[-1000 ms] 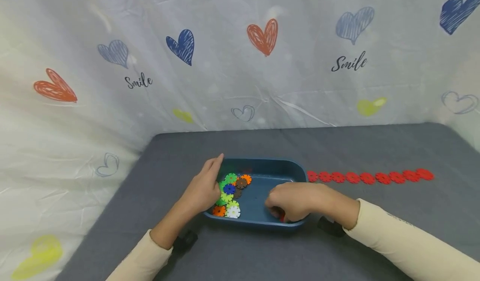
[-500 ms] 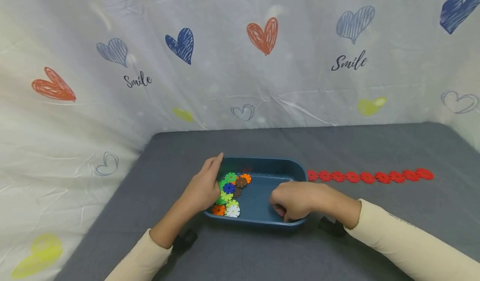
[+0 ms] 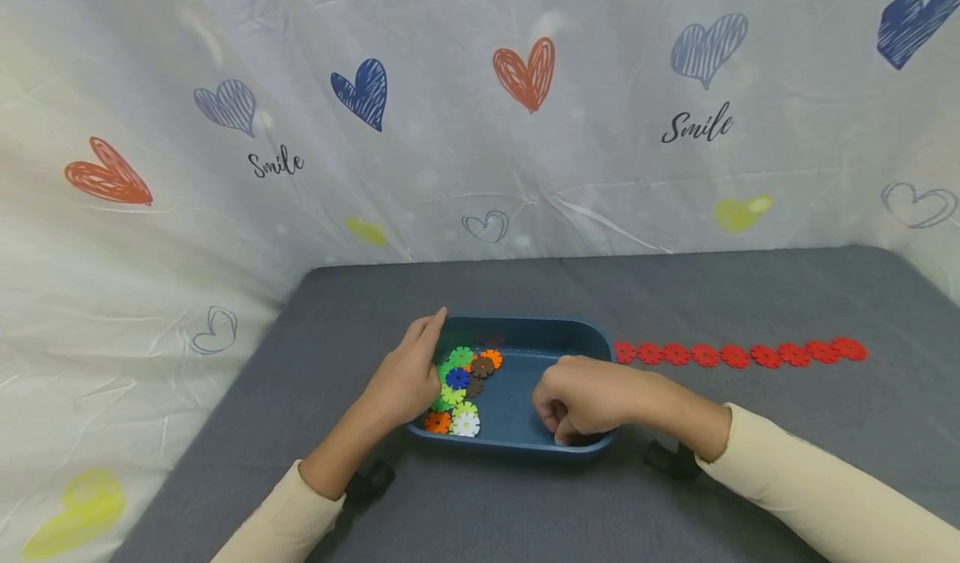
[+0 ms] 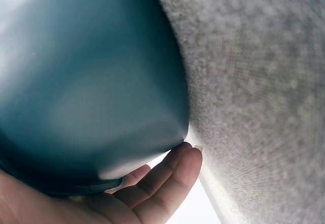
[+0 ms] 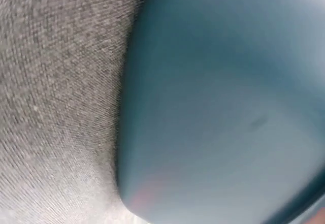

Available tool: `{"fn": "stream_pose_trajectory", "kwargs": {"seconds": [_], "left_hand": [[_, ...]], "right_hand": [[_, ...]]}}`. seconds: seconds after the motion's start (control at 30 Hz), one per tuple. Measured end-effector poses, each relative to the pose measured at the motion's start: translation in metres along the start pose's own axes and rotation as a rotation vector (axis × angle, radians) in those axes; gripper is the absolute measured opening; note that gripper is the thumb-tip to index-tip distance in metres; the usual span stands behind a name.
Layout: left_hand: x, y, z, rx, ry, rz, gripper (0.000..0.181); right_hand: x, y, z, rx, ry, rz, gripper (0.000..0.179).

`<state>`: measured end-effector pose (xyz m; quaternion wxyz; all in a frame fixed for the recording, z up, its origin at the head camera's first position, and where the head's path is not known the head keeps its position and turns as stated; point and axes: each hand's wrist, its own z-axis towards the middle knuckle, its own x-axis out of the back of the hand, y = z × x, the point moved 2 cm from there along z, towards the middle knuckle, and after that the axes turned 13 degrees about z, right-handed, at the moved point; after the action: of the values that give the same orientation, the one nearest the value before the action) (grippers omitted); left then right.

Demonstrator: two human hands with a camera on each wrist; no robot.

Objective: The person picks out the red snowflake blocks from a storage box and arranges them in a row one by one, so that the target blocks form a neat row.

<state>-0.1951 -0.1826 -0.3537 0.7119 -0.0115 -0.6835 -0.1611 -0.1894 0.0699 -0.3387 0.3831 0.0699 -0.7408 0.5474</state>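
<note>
My left hand [image 3: 408,379] grips the left end of a dark teal plastic bin [image 3: 517,443], fingers along the outer wall and thumb side at the rim. In the left wrist view its fingertips [image 4: 189,163] reach past the bin's lower corner. Inside, notched plastic building discs lie heaped at the left: green, blue [image 3: 458,378], brown [image 3: 482,367], orange [image 3: 438,422] and white [image 3: 466,424]. My right hand [image 3: 588,396] is down in the bin's near right corner, its fingers curled toward the floor. I cannot tell whether a disc is under those fingers.
A row of red notched discs [image 3: 735,356] runs rightward from behind the bin's right end across the grey cloth-covered table [image 3: 750,296]. A white curtain [image 3: 600,171] with printed hearts hangs behind and to the left. The right wrist view shows mostly the bin's outer wall [image 5: 213,107].
A bit of red showed beneath my right fingers a second ago and is out of sight now. The right hand has shifted slightly up and left. The left hand and bin stay put.
</note>
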Motion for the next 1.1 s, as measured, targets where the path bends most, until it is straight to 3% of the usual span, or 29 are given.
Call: {"fn": "stream_pose_trajectory", "kwargs": {"seconds": [0.2, 0.43, 0.77, 1.1], "left_hand": [[0.000, 0.001, -0.001, 0.000, 0.009, 0.003, 0.073], [0.000, 0.001, 0.000, 0.001, 0.014, 0.010, 0.073], [0.000, 0.001, -0.001, -0.003, 0.017, 0.006, 0.073], [-0.001, 0.000, -0.001, 0.004, 0.021, 0.014, 0.074]], "right_hand": [[0.004, 0.000, 0.000, -0.007, 0.015, 0.055, 0.022], [0.011, 0.003, 0.001, -0.012, 0.122, 0.084, 0.025], [0.020, 0.009, -0.002, -0.065, 0.223, 0.364, 0.021], [0.037, 0.013, -0.020, -0.100, 0.317, 0.505, 0.015]]}}
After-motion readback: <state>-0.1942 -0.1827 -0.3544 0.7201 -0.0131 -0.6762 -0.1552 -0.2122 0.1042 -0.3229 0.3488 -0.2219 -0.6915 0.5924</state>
